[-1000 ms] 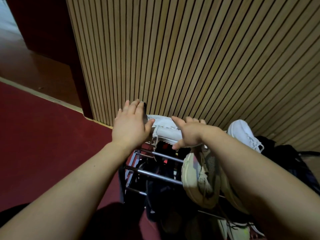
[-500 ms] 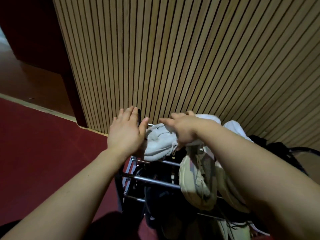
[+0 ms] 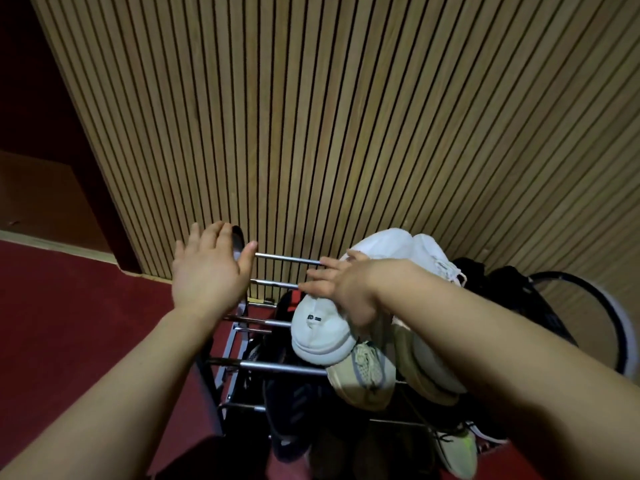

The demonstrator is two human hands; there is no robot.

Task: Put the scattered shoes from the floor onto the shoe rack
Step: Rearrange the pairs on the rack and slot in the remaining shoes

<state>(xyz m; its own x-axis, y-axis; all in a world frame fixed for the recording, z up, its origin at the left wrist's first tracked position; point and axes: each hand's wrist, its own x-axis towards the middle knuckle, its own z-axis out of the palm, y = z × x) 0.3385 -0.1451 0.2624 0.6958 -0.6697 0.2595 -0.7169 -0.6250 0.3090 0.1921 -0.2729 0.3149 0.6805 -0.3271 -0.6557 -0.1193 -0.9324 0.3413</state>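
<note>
The left grip [image 3: 207,271] is held open, fingers spread, over the left end of the shoe rack [image 3: 287,259]; the right grip [image 3: 337,289] is laid with straight fingers on a white sneaker [image 3: 322,336], tipped heel-down across the top rails. Beige sneakers [image 3: 367,375] are crowded below it and another white shoe [image 3: 429,258] beside it. Its toe is hidden by the right wrist, and the dark shoes [image 3: 294,403] lower down are hardly made out.

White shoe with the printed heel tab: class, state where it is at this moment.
Head view, mid-frame: the white shoe lies near the top of the shoe rack, under the right hand, just above a beige sneaker.
</note>
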